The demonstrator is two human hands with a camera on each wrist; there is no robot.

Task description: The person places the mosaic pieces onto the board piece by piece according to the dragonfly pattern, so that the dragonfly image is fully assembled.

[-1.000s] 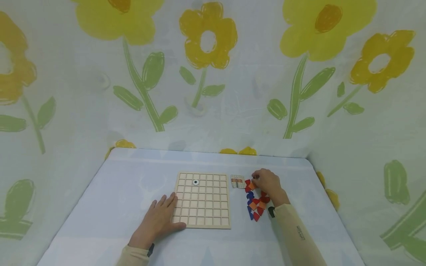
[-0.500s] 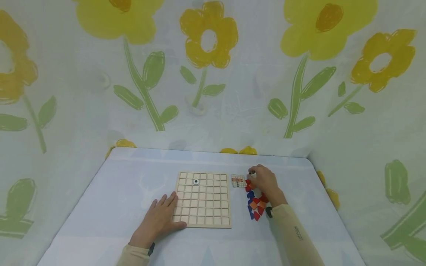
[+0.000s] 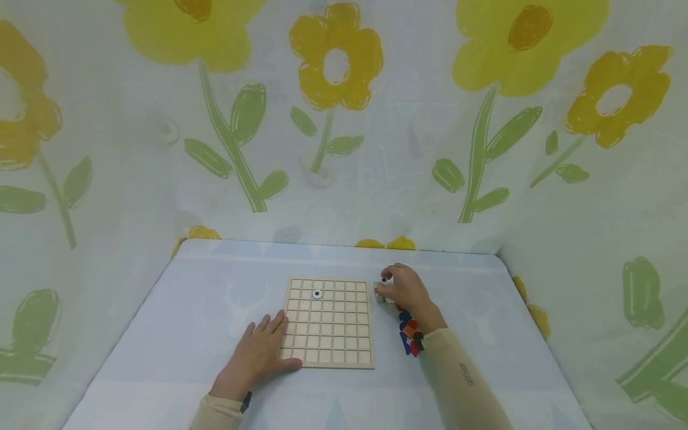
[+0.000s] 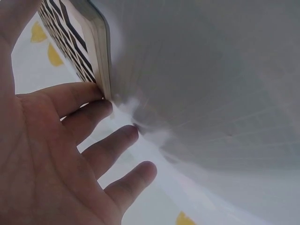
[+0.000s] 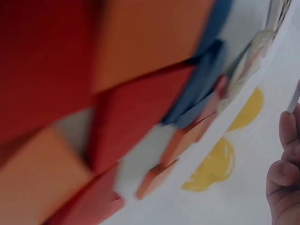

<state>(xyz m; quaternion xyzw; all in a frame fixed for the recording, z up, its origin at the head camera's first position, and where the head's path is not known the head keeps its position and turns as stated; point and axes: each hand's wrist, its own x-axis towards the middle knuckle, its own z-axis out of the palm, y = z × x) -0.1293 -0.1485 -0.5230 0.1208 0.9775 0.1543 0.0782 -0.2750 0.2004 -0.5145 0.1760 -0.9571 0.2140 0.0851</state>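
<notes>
A wooden grid board (image 3: 337, 344) lies on the table. In its second row from the back sits a white disc with a black dot (image 3: 318, 294). My left hand (image 3: 259, 351) rests at the board's left edge with fingers spread; the left wrist view shows fingertips touching the board's side (image 4: 101, 51). My right hand (image 3: 407, 289) pinches a second white disc with a dark dot (image 3: 384, 279), above a small pattern card (image 3: 383, 298) that the hand partly covers. The right wrist view catches just the disc's thin pale edge (image 5: 294, 97) between fingers.
Right of the board lies a cluster of flat red, blue and orange pieces (image 3: 410, 329), partly hidden by the right forearm. A dark piece (image 3: 418, 341) lies by the sleeve. The pale table (image 3: 161, 334) meets flower-printed cloth walls at its back and sides.
My right hand has lifted the disc from the coloured pieces and moved left with it, over the pattern card. The left hand and the board stay put.
</notes>
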